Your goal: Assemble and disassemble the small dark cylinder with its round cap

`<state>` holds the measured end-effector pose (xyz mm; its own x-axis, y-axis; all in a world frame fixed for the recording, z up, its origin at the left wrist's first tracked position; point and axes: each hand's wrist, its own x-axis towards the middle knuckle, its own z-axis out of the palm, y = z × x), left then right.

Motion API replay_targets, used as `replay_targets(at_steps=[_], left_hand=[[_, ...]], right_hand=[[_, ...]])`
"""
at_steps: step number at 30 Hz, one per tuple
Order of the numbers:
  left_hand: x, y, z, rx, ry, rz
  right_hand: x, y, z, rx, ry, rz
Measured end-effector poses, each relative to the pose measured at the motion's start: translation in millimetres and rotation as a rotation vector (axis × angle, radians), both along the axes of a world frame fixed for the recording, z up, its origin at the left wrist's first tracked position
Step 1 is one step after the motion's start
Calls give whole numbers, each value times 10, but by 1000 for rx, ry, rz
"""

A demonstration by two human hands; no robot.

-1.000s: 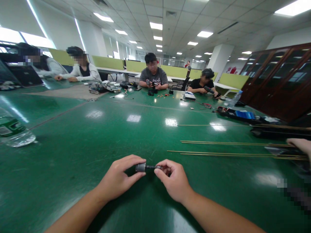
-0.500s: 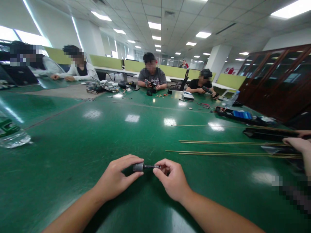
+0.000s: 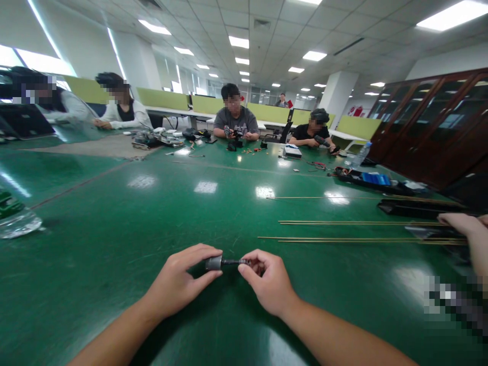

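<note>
A small dark part with a grey cylinder and a thin black shaft lies level between my hands, low in the middle of the head view. My left hand grips the cylinder between thumb and fingers from the left. The thumb and forefinger of my right hand pinch the far right end of the shaft, which the fingertips partly hide. Both hands are just over the green table.
Thin brass rods lie to the right, beside black trays and another person's hand. A clear bottle is at the left. Several people sit across the table among tools and a parts box.
The view has shifted slightly, so the scene sits a little further left. My hands keep the same hold on the part. At the right, the other person's hand has moved a little.
</note>
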<state>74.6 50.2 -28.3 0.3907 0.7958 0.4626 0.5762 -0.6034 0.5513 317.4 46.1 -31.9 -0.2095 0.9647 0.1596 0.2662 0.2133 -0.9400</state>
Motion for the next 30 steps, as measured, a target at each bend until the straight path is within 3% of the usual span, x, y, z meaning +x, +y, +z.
replay_targets(at_steps=[14, 30], left_hand=[[-20, 12, -46, 14, 13, 45], [-23, 6, 17, 31, -17, 39]], right_hand=[[0, -2, -3, 2, 18, -13], [-7, -1, 12, 10, 27, -27]])
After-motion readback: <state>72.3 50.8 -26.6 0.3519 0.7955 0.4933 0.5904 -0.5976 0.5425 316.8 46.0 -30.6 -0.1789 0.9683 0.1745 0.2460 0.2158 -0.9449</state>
